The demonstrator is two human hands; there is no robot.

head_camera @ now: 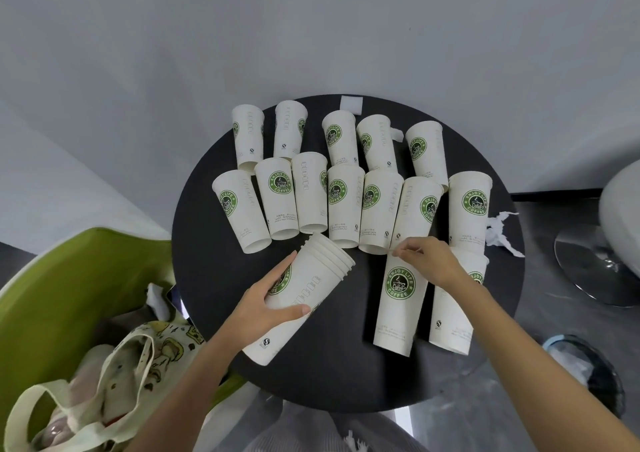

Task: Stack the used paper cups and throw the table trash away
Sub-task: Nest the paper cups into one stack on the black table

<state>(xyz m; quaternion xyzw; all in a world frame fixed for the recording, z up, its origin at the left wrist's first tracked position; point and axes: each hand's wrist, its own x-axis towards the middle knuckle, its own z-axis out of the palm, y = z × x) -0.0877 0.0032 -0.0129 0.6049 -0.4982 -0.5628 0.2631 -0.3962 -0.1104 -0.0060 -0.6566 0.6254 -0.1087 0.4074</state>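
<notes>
While the left hand (263, 308) grips the nested stack (322, 275) round its middle, thumb on the near side and fingers curled over the far side, the stack's open rims point away and to the right, probably so the next cup can slide straight in. Right hand (436, 261) pinches the far rim of a single cup (398, 306) just right of the stack, fingertips (398, 252) closed together on the edge. Likely rim grip because the thin paper wall dents if squeezed mid-body. Judged step: lifting this cup to nest it; most of the job is left. Loose cups (346, 209) sit in rough rows across the far half of the round tabletop (329, 375), many touching side by side. They look to lie on their sides, wider rims away, though the wide lens makes that unsure. Cups are tall, tapered, matte white paper with rolled rims and a green round coffee logo. Tabletop is dark, smooth and slightly glossy. Crumpled tissue (500, 230), soft and ragged, lies at the right edge. A flat white paper scrap (350, 104) lies at the far edge. Lined bin (588, 372) stands on the floor to the right, near for the trash. Green chair (52, 295) on the left holds a printed cloth tote bag (138, 358).
</notes>
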